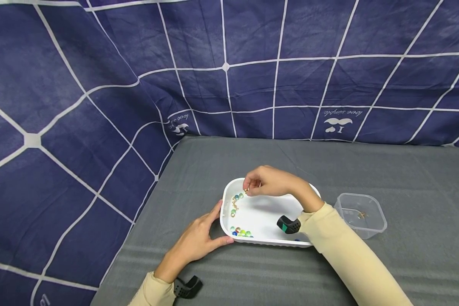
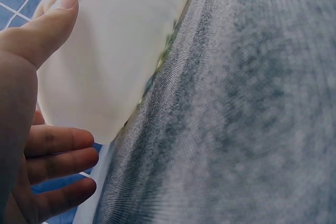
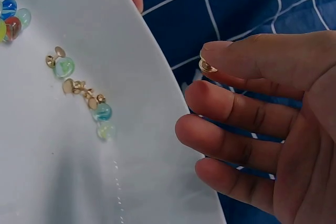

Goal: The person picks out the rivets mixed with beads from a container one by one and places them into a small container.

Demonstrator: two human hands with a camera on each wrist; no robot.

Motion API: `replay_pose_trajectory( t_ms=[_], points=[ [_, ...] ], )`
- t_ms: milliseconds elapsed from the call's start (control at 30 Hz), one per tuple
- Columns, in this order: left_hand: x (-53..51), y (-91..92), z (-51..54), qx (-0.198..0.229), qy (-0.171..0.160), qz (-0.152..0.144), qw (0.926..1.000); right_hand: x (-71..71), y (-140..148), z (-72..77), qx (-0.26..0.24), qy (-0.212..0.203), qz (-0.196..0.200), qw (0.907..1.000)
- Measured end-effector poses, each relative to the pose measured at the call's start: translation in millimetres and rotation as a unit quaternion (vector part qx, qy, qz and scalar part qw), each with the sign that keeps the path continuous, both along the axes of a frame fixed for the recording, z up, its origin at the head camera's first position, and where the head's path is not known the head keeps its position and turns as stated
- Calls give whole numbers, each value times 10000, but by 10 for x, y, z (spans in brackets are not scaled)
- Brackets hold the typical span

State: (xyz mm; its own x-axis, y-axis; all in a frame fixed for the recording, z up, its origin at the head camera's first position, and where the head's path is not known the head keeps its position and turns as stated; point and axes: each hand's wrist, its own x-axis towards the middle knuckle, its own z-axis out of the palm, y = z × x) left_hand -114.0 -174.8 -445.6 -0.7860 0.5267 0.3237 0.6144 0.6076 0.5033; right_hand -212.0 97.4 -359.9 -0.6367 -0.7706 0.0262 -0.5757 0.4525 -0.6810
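My right hand [image 1: 269, 182] is above the far left part of a white tray [image 1: 269, 216]. Between its thumb and forefinger it pinches a small gold push pin [image 3: 208, 67]; the other fingers are spread loosely. Inside the tray, more gold push pins [image 3: 86, 93] lie in a curved line with green and blue glass marbles [image 3: 103, 111]. Further coloured marbles [image 1: 242, 233] cluster at the tray's near left corner. My left hand [image 1: 199, 238] touches the tray's left end, its thumb at the near corner and its fairly straight fingers along the side.
To the right of the tray stands a clear plastic box [image 1: 378, 216] with a few gold pieces [image 1: 362, 215] inside. Grey cloth [image 1: 252, 276] covers the table. A blue curtain [image 1: 252, 89] with white lines hangs behind and on the left.
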Motion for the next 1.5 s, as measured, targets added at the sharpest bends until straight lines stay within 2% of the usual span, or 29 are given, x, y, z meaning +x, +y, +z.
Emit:
replay_pose_trajectory(
  t_ms=[333,667,967,1167,1400,1500],
  points=[
    [-4,4,5,30,18,11,10000,90,222,81,-223,225,-284,9991],
    [2,16,-4,52,-16,50,10000,154,426,90,-309,198,-615,9974],
    [-5,12,-13,21,-121,74,9999,173,577,88,-465,164,-682,9965],
    [-9,8,-16,70,-63,44,9999,204,674,153,-635,127,-838,9944],
    [1,13,-6,61,-87,13,9999,246,832,228,-653,-130,-1039,9924],
    [2,9,-4,46,-104,35,9999,265,916,279,-689,-63,-1131,9912]
  ],
)
